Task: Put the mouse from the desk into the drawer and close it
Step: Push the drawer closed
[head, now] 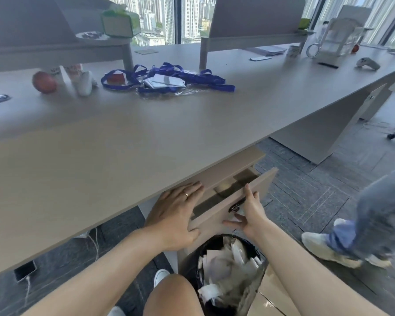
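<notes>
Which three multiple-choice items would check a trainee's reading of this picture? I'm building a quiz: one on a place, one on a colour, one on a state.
1. Where does the waste bin stand?
A. On the desk
B. On the floor below the drawer
C. Inside the drawer

2. What colour are the lanyards on the desk?
A. Blue
B. Yellow
C. Black

3. How is the drawer?
A. Fully shut
B. Taken out and set on the floor
C. Partly open, with both hands on its front

Answers:
1 B: the bin sits on the floor, beneath the drawer front.
2 A: the tangled straps are bright blue.
3 C: a dark gap shows behind the front panel, with the left hand and right hand on it.
</notes>
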Demonstrator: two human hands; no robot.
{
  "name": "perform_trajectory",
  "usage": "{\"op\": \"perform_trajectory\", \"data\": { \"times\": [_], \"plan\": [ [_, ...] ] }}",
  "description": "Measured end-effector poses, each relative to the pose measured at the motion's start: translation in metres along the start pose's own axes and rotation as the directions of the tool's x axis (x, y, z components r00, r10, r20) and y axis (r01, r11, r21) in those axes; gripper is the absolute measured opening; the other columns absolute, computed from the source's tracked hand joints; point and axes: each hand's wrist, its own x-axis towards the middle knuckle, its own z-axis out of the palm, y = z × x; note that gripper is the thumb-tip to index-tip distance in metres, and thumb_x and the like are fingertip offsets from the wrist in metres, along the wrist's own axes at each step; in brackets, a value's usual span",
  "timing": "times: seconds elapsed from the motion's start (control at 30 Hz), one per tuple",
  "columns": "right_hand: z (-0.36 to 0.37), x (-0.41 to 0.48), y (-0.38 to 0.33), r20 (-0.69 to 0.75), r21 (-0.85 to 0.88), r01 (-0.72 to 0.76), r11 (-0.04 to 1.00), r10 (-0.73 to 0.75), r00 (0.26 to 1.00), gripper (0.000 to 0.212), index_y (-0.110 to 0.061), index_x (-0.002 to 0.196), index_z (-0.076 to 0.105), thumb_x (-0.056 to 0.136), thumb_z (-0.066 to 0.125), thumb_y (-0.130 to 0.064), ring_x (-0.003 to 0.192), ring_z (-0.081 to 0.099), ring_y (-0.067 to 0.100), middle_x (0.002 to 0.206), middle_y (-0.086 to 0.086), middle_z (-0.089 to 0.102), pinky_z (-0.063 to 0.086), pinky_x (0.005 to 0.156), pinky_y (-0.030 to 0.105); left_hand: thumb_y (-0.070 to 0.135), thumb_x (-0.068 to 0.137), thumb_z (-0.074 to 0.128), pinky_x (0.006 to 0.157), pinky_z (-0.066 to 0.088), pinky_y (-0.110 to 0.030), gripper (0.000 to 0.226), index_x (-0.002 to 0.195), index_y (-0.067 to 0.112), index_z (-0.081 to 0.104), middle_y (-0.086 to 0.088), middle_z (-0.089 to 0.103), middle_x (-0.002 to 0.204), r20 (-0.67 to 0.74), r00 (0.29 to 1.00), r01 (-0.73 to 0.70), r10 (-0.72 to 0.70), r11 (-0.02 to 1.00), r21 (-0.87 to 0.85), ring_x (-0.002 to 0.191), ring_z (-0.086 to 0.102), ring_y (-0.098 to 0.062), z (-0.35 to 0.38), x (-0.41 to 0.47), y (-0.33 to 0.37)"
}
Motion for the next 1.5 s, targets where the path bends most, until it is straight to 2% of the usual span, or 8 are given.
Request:
{"op": "perform_trajectory", "data": {
  "times": [0.1,0.33,0.53,0.77,0.93,1.07,1.23,1.5],
  "plan": [
    [0.009,0.004,0.002,-0.008,0.049,-0.022,0.999,0.022,1.000,0.061,-0.044,0.154,0.024,0.096,0.041,-0.058,0.132,0.043,0.042,0.159,0.003,0.031,0.057,0.069,0.065,0.048,0.085,0.063,0.116,0.012,-0.023,0.086,0.157,0.032,0.019,0.016,0.018,0.164,-0.016,0.999,-0.029,0.028,0.998,-0.055,0.148,0.015,-0.005,-0.004,0.004,-0.008],
    [0.024,0.011,-0.001,0.026,0.116,-0.032,0.993,0.029,0.999,0.059,-0.044,0.157,0.017,0.104,0.042,-0.036,0.146,0.025,0.044,0.167,0.000,0.015,0.054,0.078,0.066,0.026,0.088,0.064,0.111,0.038,-0.032,0.067,0.148,0.040,0.038,0.027,0.033,0.154,-0.083,0.996,0.000,-0.016,0.981,-0.192,0.138,0.034,0.002,0.002,0.008,-0.018],
    [0.037,0.020,-0.005,0.021,0.122,-0.068,0.990,0.066,0.998,0.059,-0.044,0.157,0.016,0.104,0.042,-0.035,0.146,0.026,0.043,0.166,0.004,0.019,0.050,0.088,0.068,0.008,0.089,0.059,0.110,0.039,-0.029,0.066,0.145,0.040,0.045,0.028,0.038,0.150,-0.143,0.990,-0.017,-0.017,0.973,-0.229,0.136,0.038,0.003,0.009,0.011,-0.021],
    [0.045,0.031,-0.005,-0.009,0.025,-0.036,0.999,0.036,0.999,0.052,-0.043,0.154,0.023,0.104,0.034,-0.032,0.136,0.037,0.041,0.131,-0.001,0.035,0.053,0.081,0.068,0.002,0.087,0.056,0.108,0.040,-0.026,0.067,0.144,0.037,0.048,0.025,0.041,0.150,-0.157,0.988,-0.049,0.006,0.961,-0.271,0.133,0.042,0.003,0.015,0.012,-0.027],
    [0.047,0.034,-0.005,-0.006,-0.019,-0.028,0.999,0.028,1.000,0.046,-0.037,0.150,0.029,0.104,0.033,-0.032,0.128,0.043,0.041,0.134,0.003,0.038,0.054,0.079,0.069,-0.001,0.088,0.055,0.106,0.044,-0.030,0.068,0.144,0.037,0.047,0.023,0.042,0.150,-0.179,0.984,-0.075,0.025,0.957,-0.280,0.134,0.041,0.004,0.020,0.012,-0.030],
    [0.049,0.034,-0.006,-0.014,-0.037,-0.021,0.999,0.021,1.000,0.034,-0.028,0.135,0.040,0.103,0.029,-0.026,0.119,0.049,0.043,0.117,0.007,0.044,0.055,0.077,0.067,-0.003,0.087,0.055,0.105,0.044,-0.030,0.068,0.144,0.034,0.049,0.021,0.044,0.150,-0.204,0.978,-0.098,0.042,0.956,-0.276,0.134,0.041,0.004,0.021,0.012,-0.031],
    [0.049,0.031,-0.006,0.008,-0.013,-0.026,1.000,0.027,1.000,0.048,-0.039,0.149,0.026,0.102,0.029,-0.030,0.120,0.050,0.041,0.138,0.005,0.044,0.056,0.069,0.068,-0.005,0.086,0.056,0.105,0.045,-0.030,0.069,0.143,0.033,0.050,0.019,0.045,0.149,-0.221,0.974,-0.113,0.052,0.954,-0.277,0.134,0.042,0.002,0.022,0.012,-0.031],
    [0.040,0.016,-0.013,0.059,-0.036,-0.022,0.999,0.024,0.998,0.043,-0.031,0.147,0.032,0.104,0.033,-0.031,0.130,0.043,0.042,0.146,0.003,0.039,0.053,0.081,0.068,-0.005,0.086,0.055,0.107,0.042,-0.029,0.067,0.143,0.030,0.051,0.016,0.047,0.148,-0.214,0.975,-0.124,0.066,0.955,-0.271,0.135,0.042,0.000,0.021,0.013,-0.031]
  ]
}}
